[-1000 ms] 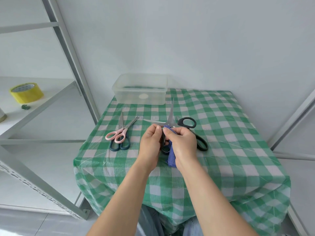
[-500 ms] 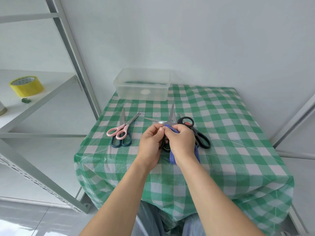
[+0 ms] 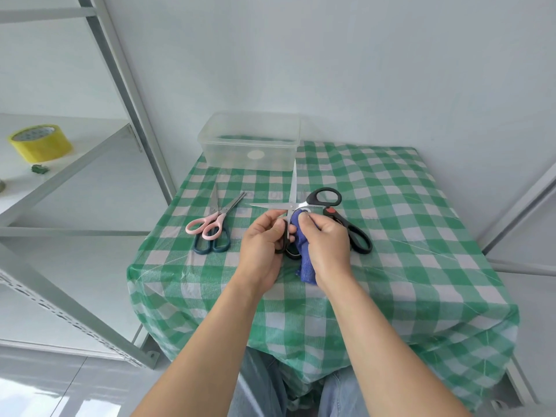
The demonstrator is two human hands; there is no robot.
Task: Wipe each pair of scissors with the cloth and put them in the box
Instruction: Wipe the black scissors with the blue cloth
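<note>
My left hand (image 3: 264, 239) grips the black handles of a pair of scissors (image 3: 292, 188) with its blades spread wide, one pointing up, one to the left. My right hand (image 3: 326, 239) holds a blue cloth (image 3: 304, 257) bunched against the scissors near the pivot. Behind my right hand lie large black scissors (image 3: 343, 218) with a red spot at the pivot. At the left, pink-handled scissors (image 3: 210, 224) lie across dark teal-handled scissors (image 3: 212, 245). A clear plastic box (image 3: 249, 139) stands open at the table's far edge.
The small table wears a green and white checked cover (image 3: 406, 236). A grey metal rack (image 3: 120, 85) rises at the left, its shelf carrying a yellow tape roll (image 3: 39, 142). White walls close the back and right.
The cloth in my right hand has slid a little along the scissors near the pivot. The view has shifted slightly; the other scissors and the box have stayed put.
</note>
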